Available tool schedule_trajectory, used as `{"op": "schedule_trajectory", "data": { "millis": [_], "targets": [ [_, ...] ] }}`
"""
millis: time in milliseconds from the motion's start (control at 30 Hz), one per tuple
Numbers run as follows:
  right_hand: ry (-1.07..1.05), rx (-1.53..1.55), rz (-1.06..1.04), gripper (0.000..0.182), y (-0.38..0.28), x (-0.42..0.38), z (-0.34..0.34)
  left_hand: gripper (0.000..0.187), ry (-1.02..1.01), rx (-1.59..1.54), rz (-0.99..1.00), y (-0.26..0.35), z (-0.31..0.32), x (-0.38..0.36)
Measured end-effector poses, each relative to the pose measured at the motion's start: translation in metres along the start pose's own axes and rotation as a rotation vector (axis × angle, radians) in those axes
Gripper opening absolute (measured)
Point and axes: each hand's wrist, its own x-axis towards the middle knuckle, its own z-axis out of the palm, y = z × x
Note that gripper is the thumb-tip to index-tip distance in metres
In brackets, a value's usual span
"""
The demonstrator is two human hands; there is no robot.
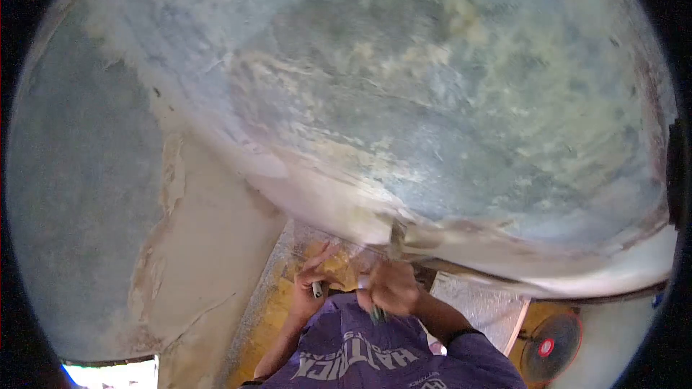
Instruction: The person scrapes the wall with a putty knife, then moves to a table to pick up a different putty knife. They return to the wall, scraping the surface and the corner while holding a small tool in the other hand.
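My right hand [393,288] is closed around a scraper [396,238]. The flat blade rises above the knuckles and overlaps the lower rim of a large curved panel [353,212], while a dark greenish handle end shows below the fist. To its left, my left hand [308,284] has its fingers partly stretched, with a small tool with a pale handle end [317,289] held against the palm. The rest of that tool is hidden by the hand. Patchy grey-green and cream filler covers the panel.
A second grey-green surface [83,194] with a rough cream edge stands at the left. Dusty yellowish boards [263,324] lie below the hands. A round black fan-like object with a red centre [546,346] is at the lower right, beside a pale board [483,302].
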Motion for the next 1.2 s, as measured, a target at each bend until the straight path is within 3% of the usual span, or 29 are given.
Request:
{"op": "schedule_trajectory", "data": {
  "millis": [67, 133, 167, 233, 333, 433, 667, 700, 800, 833, 933, 967, 1067, 1167, 1200],
  "targets": [
    [0.039, 0.108, -0.027, 0.031, 0.000, 0.018, -0.010, 0.035, 0.013, 0.052, 0.024, -0.002, -0.004, -0.006],
    [0.040, 0.094, 0.092, 0.033, 0.016, 0.027, -0.010, 0.034, 0.037, 0.074, -0.001, 0.004, -0.006, -0.017],
    [-0.056, 0.113, 0.110, 0.034, 0.016, 0.028, -0.007, 0.033, 0.059, 0.069, -0.028, 0.012, -0.006, -0.020],
    [-0.053, 0.552, 0.272, 0.033, -0.003, 0.047, -0.007, 0.032, 0.116, 0.048, -0.058, 0.018, -0.004, -0.032],
    [0.082, 0.217, -0.068, 0.031, 0.007, 0.030, 0.005, 0.034, 0.194, 0.054, -0.042, 0.012, -0.003, -0.049],
    [0.011, 0.118, 0.011, 0.034, 0.021, 0.055, 0.014, 0.040, 0.215, 0.119, -0.038, 0.010, -0.011, -0.058],
    [-0.114, 0.308, 0.682, 0.031, -0.009, 0.010, 0.087, 0.033, 0.288, 0.046, -0.081, 0.015, -0.033, -0.085],
    [-0.242, 0.320, 0.801, 0.022, -0.012, 0.001, 0.089, 0.033, 0.289, 0.042, -0.078, 0.014, -0.042, -0.091],
    [-0.114, 0.451, 0.851, 0.018, -0.019, -0.023, 0.115, 0.032, 0.328, 0.119, -0.063, 0.016, -0.070, -0.108],
    [-0.163, 0.474, 0.856, 0.024, -0.020, -0.034, 0.122, 0.030, 0.345, 0.095, -0.088, 0.018, -0.079, -0.113],
    [-0.186, 0.289, 0.882, 0.024, -0.029, -0.034, 0.115, 0.027, 0.415, -0.004, -0.159, 0.003, -0.105, -0.136],
    [-0.142, 0.253, 0.812, 0.025, -0.029, -0.028, 0.110, 0.028, 0.417, 0.007, -0.144, -0.003, -0.114, -0.143],
    [0.169, 0.287, 0.946, 0.027, -0.021, -0.025, 0.104, 0.028, 0.420, 0.016, -0.091, -0.015, -0.138, -0.153],
    [0.185, 0.187, 1.027, 0.028, -0.020, 0.002, 0.073, 0.025, 0.389, -0.034, -0.080, -0.018, -0.152, -0.158],
    [0.202, 0.077, 0.953, 0.027, -0.018, -0.005, 0.064, 0.024, 0.370, -0.067, -0.113, -0.020, -0.155, -0.158]
  ]
}}
